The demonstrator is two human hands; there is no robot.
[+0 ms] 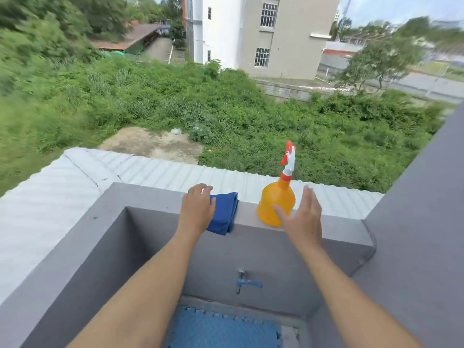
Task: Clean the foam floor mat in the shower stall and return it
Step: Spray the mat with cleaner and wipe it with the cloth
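— Down at the bottom of the grey stall, what is that blue thing?

— That is the foam floor mat (221,330). It lies flat on the floor below the tap (244,281), blue, finely textured, with a toothed, jigsaw-cut edge along its far and right sides. Only part of it shows between the forearms.

— And up on the ledge (334,228)?

— A folded blue cloth (224,212) hangs partly over the inner edge, and an orange spray bottle (276,202) with a white and red trigger head stands upright to its right, apart from it.

— What are the hands doing?

— The left hand (197,210) lies on the cloth's left part, fingers curled over it but not closed around it. The right hand (302,217) is spread wide, thumb against the bottle's lower side, fingers apart and gripping nothing.
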